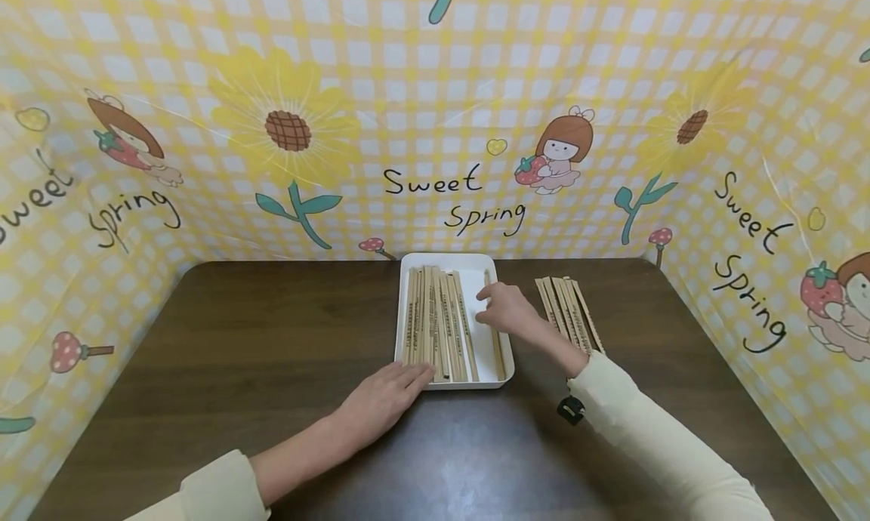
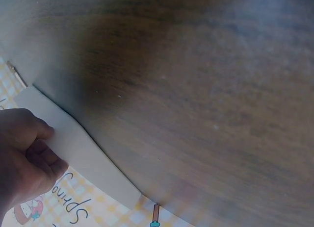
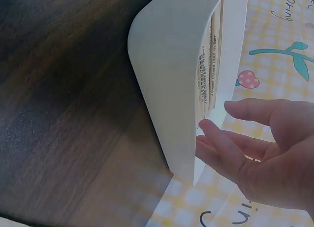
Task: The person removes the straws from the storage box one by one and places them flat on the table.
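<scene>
A white tray [image 1: 481,359] stands near the table's back edge. Many slim tan sticks [image 1: 435,317] printed with dark text lie lengthwise in its left and middle part. One more stick [image 1: 498,347] lies along its right wall. My left hand [image 1: 384,396] grips the tray's near left rim; in the left wrist view its curled fingers [image 2: 56,165] are at the pale wall. Over the tray's right side hovers my right hand [image 1: 506,307]. In the right wrist view its thumb and fingers [image 3: 225,148] are apart with nothing between them.
Several similar sticks [image 1: 567,309] lie on the brown table [image 1: 285,317] right of the tray, partly behind the right forearm. Yellow checked cloth [image 1: 421,113] walls off the table's back and sides. A black object [image 1: 571,410] hangs at the right wrist.
</scene>
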The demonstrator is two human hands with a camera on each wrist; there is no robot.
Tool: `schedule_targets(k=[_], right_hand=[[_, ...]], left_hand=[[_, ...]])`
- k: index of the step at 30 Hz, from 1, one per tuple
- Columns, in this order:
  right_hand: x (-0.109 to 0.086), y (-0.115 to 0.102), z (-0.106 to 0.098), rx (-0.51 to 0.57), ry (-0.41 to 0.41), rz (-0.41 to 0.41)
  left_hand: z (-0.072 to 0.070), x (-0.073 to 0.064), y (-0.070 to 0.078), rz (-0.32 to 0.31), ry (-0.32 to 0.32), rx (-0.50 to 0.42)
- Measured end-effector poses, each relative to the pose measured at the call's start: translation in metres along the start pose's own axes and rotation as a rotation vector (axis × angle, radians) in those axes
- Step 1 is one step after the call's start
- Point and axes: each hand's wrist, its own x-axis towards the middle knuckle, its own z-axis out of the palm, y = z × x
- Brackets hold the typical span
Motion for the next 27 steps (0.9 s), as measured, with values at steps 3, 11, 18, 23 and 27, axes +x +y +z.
schedule_targets(k=[3, 11, 18, 23, 27], right_hand=[[0.003, -0.001, 0.002, -0.017, -0.001, 0.010], [0.006, -0.003, 0.009, -0.038, -0.043, 0.038], [0.006, -0.003, 0.011, 0.016, -0.060, 0.045], [0.007, -0.003, 0.015, -0.023, -0.045, 0.036], [0.011, -0.002, 0.019, -0.063, -0.029, 0.026]], left_hand=[[0.000, 0.000, 0.000, 0.002, 0.002, 0.003], [0.001, 0.000, 0.000, 0.013, 0.036, 0.014], [0.000, -0.001, 0.000, 0.004, 0.025, 0.016], [0.000, -0.001, 0.000, 0.006, 0.031, 0.011], [0.001, -0.001, 0.000, 0.007, 0.032, 0.006]])
